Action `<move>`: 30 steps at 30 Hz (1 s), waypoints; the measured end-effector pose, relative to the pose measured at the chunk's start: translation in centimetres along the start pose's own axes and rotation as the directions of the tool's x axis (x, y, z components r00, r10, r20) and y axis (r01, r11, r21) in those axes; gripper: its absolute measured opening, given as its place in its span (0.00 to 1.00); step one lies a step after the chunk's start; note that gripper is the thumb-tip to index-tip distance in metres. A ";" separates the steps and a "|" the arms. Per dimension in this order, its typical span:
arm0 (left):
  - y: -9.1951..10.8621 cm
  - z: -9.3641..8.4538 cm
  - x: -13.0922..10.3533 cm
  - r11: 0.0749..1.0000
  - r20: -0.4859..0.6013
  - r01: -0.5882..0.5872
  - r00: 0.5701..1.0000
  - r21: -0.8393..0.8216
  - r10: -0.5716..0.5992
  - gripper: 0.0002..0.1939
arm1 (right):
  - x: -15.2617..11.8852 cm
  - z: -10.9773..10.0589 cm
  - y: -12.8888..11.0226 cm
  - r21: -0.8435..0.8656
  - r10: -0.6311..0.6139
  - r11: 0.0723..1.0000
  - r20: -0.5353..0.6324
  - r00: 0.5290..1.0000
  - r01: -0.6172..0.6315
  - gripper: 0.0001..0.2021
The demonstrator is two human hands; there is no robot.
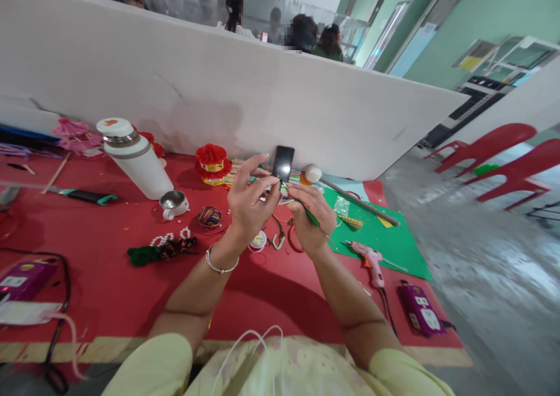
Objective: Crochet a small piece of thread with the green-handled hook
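Observation:
Above the middle of the table, my right hand (312,212) is closed around a thin tool with a green grip (312,217), which looks like a crochet hook. Its slim tip points up and left at my left hand (254,200). There the thumb and fingertips are pinched together close to that tip; whatever they hold is too small to make out. Just beyond the fingertips, a dark phone (283,163) leans against the white partition. Below and between the hands lie a spool of thread (258,241) and a pale green hook-shaped piece (278,242).
Leftward are a white flask (137,163), a small metal cup (174,203), a multicoloured yarn ball (210,216) and a cutter knife (90,196). A pink glue gun (370,262) and purple box (420,307) lie right. The white partition (262,93) borders the table's back.

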State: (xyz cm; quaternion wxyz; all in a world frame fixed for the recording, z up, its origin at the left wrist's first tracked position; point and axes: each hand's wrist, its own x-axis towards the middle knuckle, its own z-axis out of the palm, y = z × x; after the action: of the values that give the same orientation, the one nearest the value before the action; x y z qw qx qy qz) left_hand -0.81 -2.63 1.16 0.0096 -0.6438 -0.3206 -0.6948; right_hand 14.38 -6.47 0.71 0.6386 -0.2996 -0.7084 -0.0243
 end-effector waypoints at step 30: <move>0.2 -0.5 0.3 0.764 0.233 0.523 0.852 -0.377 -0.468 0.02 | -0.1 0.3 0.0 0.153 0.197 0.970 -0.051 0.979 -0.188 0.09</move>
State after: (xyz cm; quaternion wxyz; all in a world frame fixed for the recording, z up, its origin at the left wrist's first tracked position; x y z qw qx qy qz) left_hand -1.24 -2.91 1.59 -0.3357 -0.5642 -0.3190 -0.6836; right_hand 14.11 -6.42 0.59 0.6814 -0.3179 -0.6543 0.0805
